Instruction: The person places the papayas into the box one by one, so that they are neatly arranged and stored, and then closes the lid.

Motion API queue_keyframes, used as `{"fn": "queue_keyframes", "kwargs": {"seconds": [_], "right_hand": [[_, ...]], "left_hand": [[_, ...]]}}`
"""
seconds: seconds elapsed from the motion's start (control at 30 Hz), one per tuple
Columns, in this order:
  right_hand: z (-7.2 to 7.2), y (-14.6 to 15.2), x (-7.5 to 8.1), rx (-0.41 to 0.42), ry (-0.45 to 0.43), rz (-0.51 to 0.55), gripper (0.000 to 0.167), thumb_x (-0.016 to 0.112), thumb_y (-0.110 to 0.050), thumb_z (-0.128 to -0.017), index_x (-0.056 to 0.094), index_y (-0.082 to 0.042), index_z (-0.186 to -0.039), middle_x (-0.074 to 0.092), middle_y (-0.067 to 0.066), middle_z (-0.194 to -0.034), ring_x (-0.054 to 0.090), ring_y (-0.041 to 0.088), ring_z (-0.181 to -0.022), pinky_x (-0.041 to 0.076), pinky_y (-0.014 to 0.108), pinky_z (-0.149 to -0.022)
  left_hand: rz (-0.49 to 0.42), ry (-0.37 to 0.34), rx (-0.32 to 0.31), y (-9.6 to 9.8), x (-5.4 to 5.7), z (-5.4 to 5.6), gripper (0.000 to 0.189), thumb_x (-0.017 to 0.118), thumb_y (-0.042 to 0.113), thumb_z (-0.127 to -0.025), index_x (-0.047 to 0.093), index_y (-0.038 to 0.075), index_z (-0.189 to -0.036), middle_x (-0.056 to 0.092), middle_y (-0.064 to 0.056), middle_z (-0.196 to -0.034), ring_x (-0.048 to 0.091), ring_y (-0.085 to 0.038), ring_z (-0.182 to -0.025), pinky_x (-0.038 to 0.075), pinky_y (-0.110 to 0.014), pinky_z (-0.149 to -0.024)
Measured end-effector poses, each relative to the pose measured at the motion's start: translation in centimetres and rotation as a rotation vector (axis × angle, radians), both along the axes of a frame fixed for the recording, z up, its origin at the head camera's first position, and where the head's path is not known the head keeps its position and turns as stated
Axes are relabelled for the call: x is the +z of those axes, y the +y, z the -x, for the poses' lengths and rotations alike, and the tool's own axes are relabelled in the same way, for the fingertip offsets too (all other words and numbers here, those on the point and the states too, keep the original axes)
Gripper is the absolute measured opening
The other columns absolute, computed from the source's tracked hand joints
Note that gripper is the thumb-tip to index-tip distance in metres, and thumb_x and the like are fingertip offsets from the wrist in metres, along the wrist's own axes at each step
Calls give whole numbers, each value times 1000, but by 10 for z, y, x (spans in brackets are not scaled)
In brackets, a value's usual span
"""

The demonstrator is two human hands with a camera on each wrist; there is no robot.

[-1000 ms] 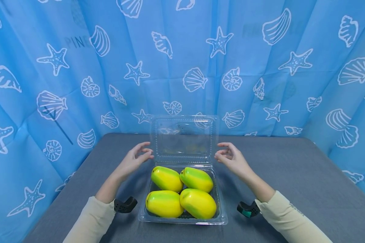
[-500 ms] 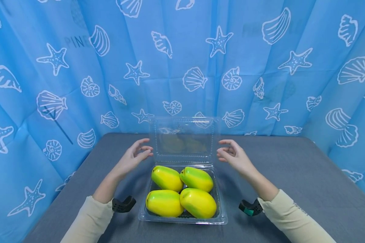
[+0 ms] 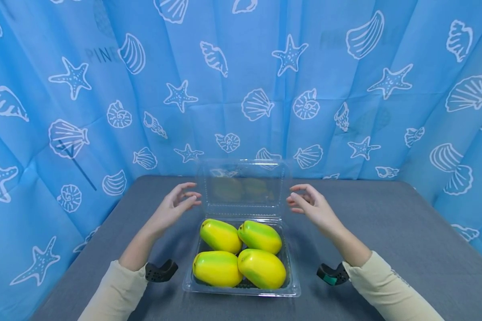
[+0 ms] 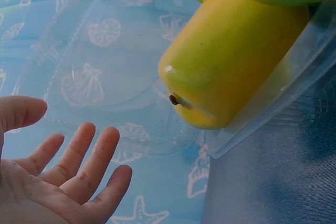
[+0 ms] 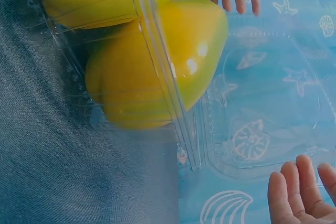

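Observation:
A clear plastic clamshell box [image 3: 243, 292] stands on the table with its hinged lid [image 3: 247, 207] raised at the back. Several smooth yellow-green fruits, mango-like in shape, fill its base, among them a front-right fruit [image 3: 262, 269] and a front-left fruit [image 3: 217, 268]. Beside the lid's left edge is my left hand [image 3: 176, 208], fingers loosely bent and holding nothing. My right hand [image 3: 314, 207] mirrors it at the right edge, also holding nothing. Both wrist views show gaps between the spread fingers and the transparent lid [image 4: 84, 72].
A grey cloth-covered table [image 3: 385, 232] extends to both sides of the box. Behind it hangs a blue curtain [image 3: 241, 67] with white shell and starfish prints. A black wrist device [image 3: 162, 270] sits under the left wrist, another black device [image 3: 332, 274] under the right.
The lid has leaned farther back, its top edge dropping lower in the head view. Both hands have shifted slightly outward from its sides. The fruits and base stay in place.

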State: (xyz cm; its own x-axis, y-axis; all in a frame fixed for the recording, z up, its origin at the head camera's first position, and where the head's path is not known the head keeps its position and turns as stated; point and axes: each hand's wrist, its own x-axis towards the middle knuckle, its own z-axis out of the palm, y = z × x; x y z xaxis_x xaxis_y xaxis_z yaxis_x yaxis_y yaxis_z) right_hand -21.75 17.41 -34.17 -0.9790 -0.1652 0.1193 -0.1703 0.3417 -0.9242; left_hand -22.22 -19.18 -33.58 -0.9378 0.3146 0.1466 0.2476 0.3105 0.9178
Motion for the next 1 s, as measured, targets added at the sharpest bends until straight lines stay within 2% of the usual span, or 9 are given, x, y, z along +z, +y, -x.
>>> {"fn": "queue_keyframes", "kwargs": {"seconds": [0.1,0.33,0.47,0.7,1.0], "right_hand": [[-1,1,1,-4,-6,-5,44,45,-35,-98,42,-2,-127,57,25,-115,63,16,-98,55,32,-88],[-2,3,2,18,-12,5,45,41,-39,-99,45,0,-122,57,24,-112,63,22,-99,55,29,-86],[-4,3,4,24,-12,-11,46,37,-40,-100,46,1,-119,57,23,-110,62,11,-91,55,30,-86],[-8,4,10,33,-35,-20,51,30,-41,-101,45,5,-117,60,21,-105,62,11,-87,56,33,-85],[-10,6,13,73,-47,-22,52,27,-40,-102,47,7,-111,61,19,-100,61,9,-83,56,35,-83]], "left_hand": [[1,-4,-3,-1,2,-2,49,46,27,-99,30,3,-139,48,-28,-130,54,-39,-118,36,-51,-108],[11,-4,-17,-3,4,-5,47,46,27,-99,33,2,-136,49,-28,-129,53,-41,-118,36,-52,-107],[24,2,-24,-4,4,-7,44,46,28,-99,35,4,-134,51,-27,-127,54,-40,-117,36,-52,-107],[61,12,-17,-7,5,-10,40,42,30,-100,39,3,-130,55,-23,-124,56,-36,-117,39,-51,-105],[68,-28,-3,-7,7,-13,45,33,38,-101,41,1,-127,55,-23,-124,57,-35,-116,38,-52,-106]]}}
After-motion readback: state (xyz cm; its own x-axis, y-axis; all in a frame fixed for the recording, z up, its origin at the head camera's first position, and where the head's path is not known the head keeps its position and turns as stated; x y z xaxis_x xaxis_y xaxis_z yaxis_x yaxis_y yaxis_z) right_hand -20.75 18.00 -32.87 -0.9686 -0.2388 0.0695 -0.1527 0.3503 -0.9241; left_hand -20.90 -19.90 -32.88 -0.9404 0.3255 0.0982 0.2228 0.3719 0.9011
